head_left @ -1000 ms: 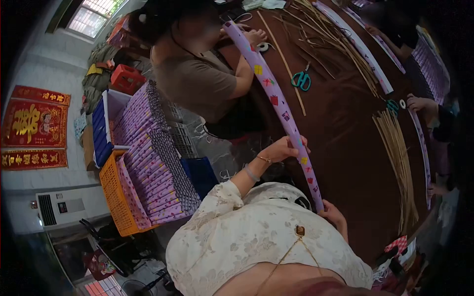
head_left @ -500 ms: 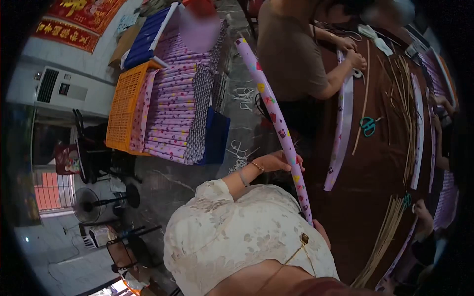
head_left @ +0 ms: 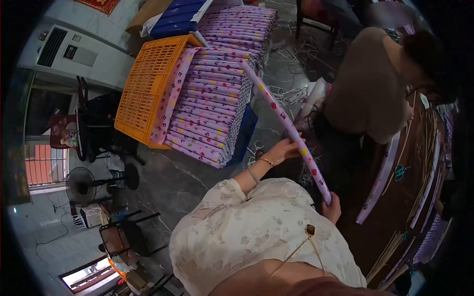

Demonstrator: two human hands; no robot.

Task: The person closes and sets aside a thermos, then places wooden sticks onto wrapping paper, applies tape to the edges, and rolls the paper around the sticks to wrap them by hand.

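Note:
A long pink patterned roll (head_left: pixel 283 116) slants across the front of my body. My left hand (head_left: pixel 285 151) is wrapped round its middle, with a bracelet on the wrist. Round its lower end my right hand (head_left: pixel 333 207) is closed. The roll's upper end overlaps a large stack of similar pink rolls (head_left: pixel 205 108), which lies in an orange crate (head_left: pixel 148 93) on the floor. Part of each hand's fingers is hidden behind the roll.
A person in a brown top (head_left: pixel 368 84) bends over the brown table (head_left: pixel 382 209) at the right. On it are another pink strip (head_left: pixel 380 182), teal scissors (head_left: pixel 399 172) and thin sticks (head_left: pixel 390 254). A fan (head_left: pixel 81 185) and chairs stand left; white scraps litter the floor.
The view has swung left, from the table toward the crate. The roll stays in both my hands and its upper end now overlaps the stack. The person in brown now bends lower.

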